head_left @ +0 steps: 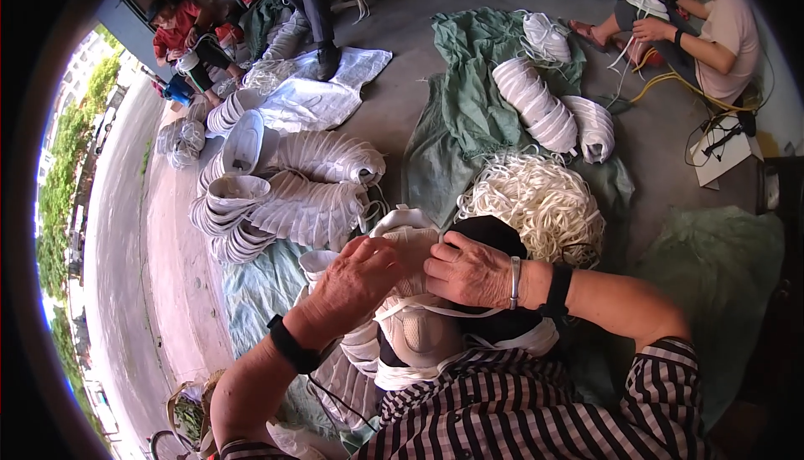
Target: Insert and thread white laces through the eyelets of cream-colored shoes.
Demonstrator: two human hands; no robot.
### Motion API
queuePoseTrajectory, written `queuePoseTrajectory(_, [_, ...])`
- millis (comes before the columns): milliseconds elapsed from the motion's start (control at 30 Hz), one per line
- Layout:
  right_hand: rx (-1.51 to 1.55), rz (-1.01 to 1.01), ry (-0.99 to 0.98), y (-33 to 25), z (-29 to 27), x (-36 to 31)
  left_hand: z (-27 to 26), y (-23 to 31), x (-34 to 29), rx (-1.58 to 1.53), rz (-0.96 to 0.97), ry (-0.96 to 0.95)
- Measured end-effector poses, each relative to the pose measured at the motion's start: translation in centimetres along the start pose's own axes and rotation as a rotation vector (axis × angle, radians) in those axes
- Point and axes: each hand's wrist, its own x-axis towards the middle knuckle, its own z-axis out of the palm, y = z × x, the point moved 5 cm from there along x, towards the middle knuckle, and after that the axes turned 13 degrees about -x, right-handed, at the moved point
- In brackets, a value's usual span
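A pale beige-and-white shoe upper (421,336) lies across my lap, its toe toward me. My left hand (356,274) is closed at the upper's left edge, fingertips pinched beside the tongue. From the other side, my right hand (471,269) pinches at the right edge, fingers curled and knuckles up. The exact spot under the fingertips of both hands is covered. A white shoelace (469,312) crosses above the toe and trails off to the right over dark cloth. More nested white uppers (360,347) sit just left of my lap.
Stacks of nested shoe uppers (310,209) lie ahead on the left. A heap of white laces (540,209) stands ahead on the right, near green sheeting (469,83) bearing more uppers (536,104). A seated co-worker (724,41) handles a shoe, with yellow cables (670,79) nearby. Other people sit far left.
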Motion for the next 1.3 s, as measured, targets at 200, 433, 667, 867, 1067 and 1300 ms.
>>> queuePoseTrajectory(200, [0.256,-0.062,-0.487,0.3,2.1,1.5,0.8,0.0,1.7,0.090,-0.075,-0.350])
queuePoseTrajectory(433, [0.128,0.084,-0.673,-1.4,1.5,2.5,1.7,0.9,2.6,0.047,-0.117,-0.513])
queuePoseTrajectory(667, [0.265,0.198,-0.299,-0.3,3.0,0.8,2.4,-3.5,0.4,-0.996,-0.466,-0.057])
queuePoseTrajectory(867, [1.941,0.939,-0.107,0.5,4.0,0.0,4.2,-4.0,-1.7,-1.528,-0.510,0.385])
queuePoseTrajectory(1067, [1.863,0.878,-0.114,-1.4,4.6,1.2,4.1,-3.9,-1.1,-1.602,-0.445,0.403])
queuePoseTrajectory(1300, [1.963,0.720,0.205,5.1,-6.8,4.2,5.0,-3.9,-1.5,-1.452,-0.521,0.312])
